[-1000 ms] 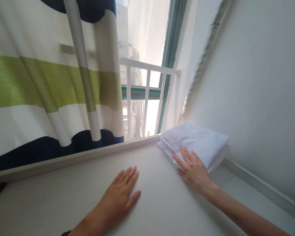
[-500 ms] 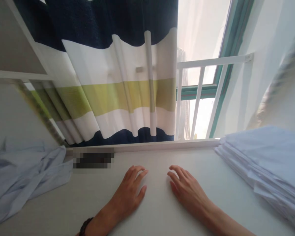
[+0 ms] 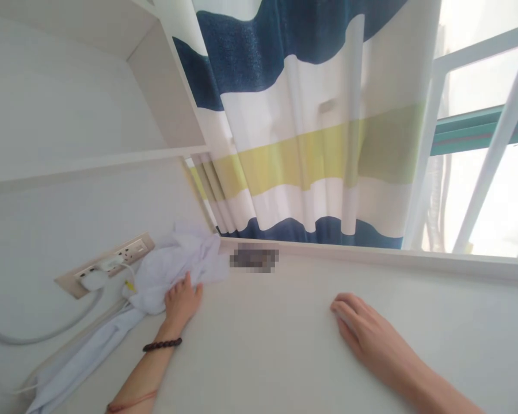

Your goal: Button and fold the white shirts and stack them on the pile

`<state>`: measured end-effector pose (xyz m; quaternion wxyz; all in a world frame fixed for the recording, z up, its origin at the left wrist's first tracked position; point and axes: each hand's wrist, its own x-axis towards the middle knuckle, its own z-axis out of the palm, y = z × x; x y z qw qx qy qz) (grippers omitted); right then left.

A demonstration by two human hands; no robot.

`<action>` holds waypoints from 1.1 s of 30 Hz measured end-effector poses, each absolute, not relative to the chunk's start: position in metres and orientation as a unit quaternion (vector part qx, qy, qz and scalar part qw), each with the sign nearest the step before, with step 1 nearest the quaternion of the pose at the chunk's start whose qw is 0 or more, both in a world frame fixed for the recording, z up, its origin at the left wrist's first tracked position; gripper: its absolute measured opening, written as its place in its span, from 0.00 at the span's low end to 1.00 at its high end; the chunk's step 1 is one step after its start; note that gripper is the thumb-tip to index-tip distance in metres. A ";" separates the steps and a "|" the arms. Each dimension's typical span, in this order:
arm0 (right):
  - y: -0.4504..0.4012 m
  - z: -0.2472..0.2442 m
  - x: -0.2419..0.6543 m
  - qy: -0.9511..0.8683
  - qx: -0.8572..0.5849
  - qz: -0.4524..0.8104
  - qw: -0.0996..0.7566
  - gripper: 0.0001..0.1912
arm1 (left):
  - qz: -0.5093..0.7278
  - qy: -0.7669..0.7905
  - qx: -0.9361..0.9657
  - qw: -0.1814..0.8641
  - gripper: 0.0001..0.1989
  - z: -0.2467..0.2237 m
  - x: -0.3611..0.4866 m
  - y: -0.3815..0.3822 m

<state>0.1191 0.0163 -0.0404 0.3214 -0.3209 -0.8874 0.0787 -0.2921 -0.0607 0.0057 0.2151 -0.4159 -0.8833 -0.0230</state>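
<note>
My left hand (image 3: 183,300) is at the near edge of a crumpled white cloth (image 3: 172,259) bunched against the wall. Its fingers are bent into the fabric, and their tips are partly lost in it. A long strip of the same white fabric (image 3: 95,351) trails along the wall towards me. Over the white tabletop (image 3: 267,339), my right hand (image 3: 365,330) holds nothing, its fingers loosely bent with a small gap to the thumb. A dark, blurred-out object (image 3: 254,259) lies beside the cloth's right end.
A socket strip (image 3: 129,251) with white plugs (image 3: 95,279) and a grey cable (image 3: 47,338) is on the left wall, below a shelf (image 3: 95,164). A striped curtain (image 3: 302,155) and white railing (image 3: 492,138) stand behind the table's raised back edge (image 3: 349,253).
The view has swung left. My left hand has moved left onto the white cloth, which is now bunched nearer the wall. My right hand's fingers have drawn closer together.
</note>
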 end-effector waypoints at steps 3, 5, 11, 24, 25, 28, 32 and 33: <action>0.015 -0.041 0.121 -0.887 -0.325 0.084 0.318 0.11 | -0.018 -0.882 -0.434 0.183 0.19 0.011 -0.299 -0.061; 0.016 -0.043 0.120 -0.886 -0.326 0.084 0.320 0.12 | -0.025 -0.870 -0.462 0.171 0.17 0.013 -0.288 -0.058; 0.020 -0.049 0.120 -0.881 -0.323 0.073 0.338 0.12 | -0.062 -0.743 -0.659 0.094 0.20 0.006 -0.207 -0.056; 0.020 -0.052 0.120 -0.882 -0.334 0.081 0.322 0.13 | -0.097 -0.861 -0.463 0.186 0.21 0.006 -0.278 -0.061; 0.020 -0.052 0.120 -0.882 -0.336 0.081 0.319 0.13 | -0.089 -0.860 -0.469 0.179 0.18 0.006 -0.281 -0.062; 0.019 -0.050 0.121 -0.883 -0.340 0.079 0.314 0.14 | -0.084 -0.840 -0.510 0.167 0.17 0.005 -0.272 -0.061; 0.019 -0.051 0.120 -0.885 -0.338 0.074 0.312 0.14 | -0.105 -0.758 -0.633 0.118 0.17 0.006 -0.243 -0.061; 0.019 -0.051 0.120 -0.885 -0.337 0.073 0.313 0.14 | -0.117 -0.735 -0.658 0.113 0.18 0.007 -0.237 -0.061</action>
